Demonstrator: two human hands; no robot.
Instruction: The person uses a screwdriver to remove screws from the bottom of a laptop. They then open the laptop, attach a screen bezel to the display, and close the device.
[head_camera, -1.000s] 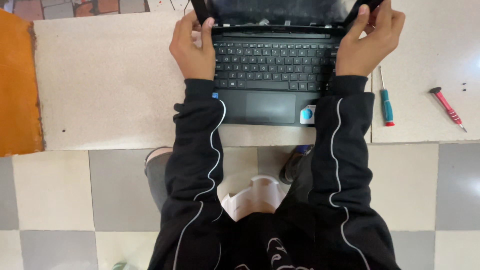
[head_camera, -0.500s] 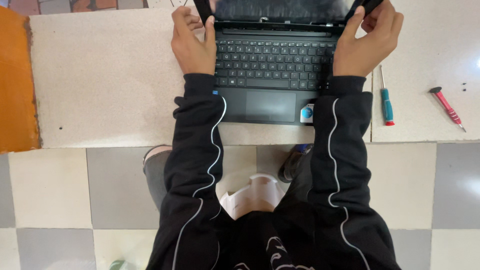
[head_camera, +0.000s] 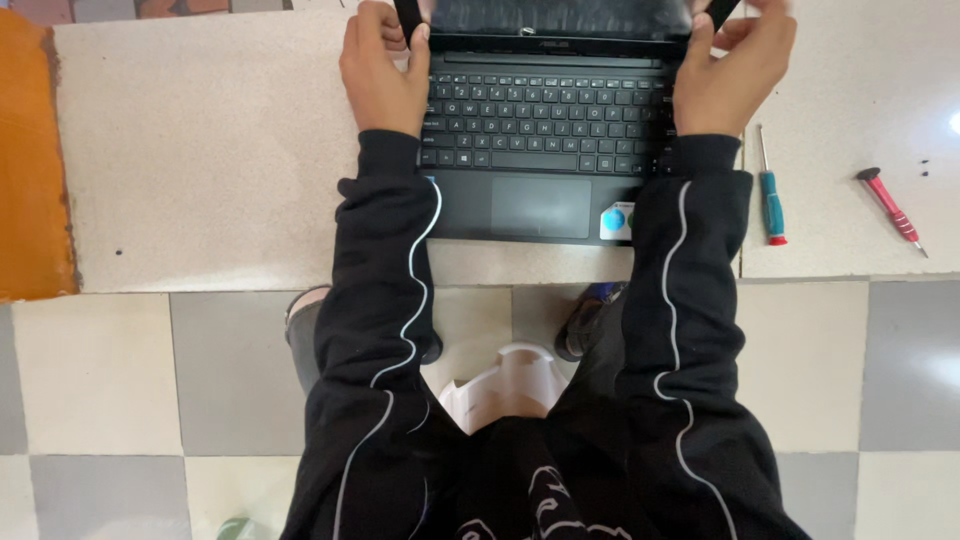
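Note:
A black laptop (head_camera: 540, 150) lies open on a speckled beige table (head_camera: 200, 150), keyboard toward me. My left hand (head_camera: 382, 70) grips the left edge of its screen frame (head_camera: 560, 15), thumb against the bezel. On the opposite side, my right hand (head_camera: 730, 65) holds the right edge of the same screen frame. The upper part of the screen is cut off by the top of the view. Both arms wear black sleeves with a thin white stripe.
A screwdriver with a teal and red handle (head_camera: 771, 195) lies right of the laptop. Farther right rests a small red-handled screwdriver (head_camera: 890, 208). An orange surface (head_camera: 30, 160) borders the table's left end. Below is a checkered tile floor (head_camera: 120, 380) and my shoes.
Both hands stay on the sides of the screen frame; the view has shifted slightly and the hands have shifted a little along the frame.

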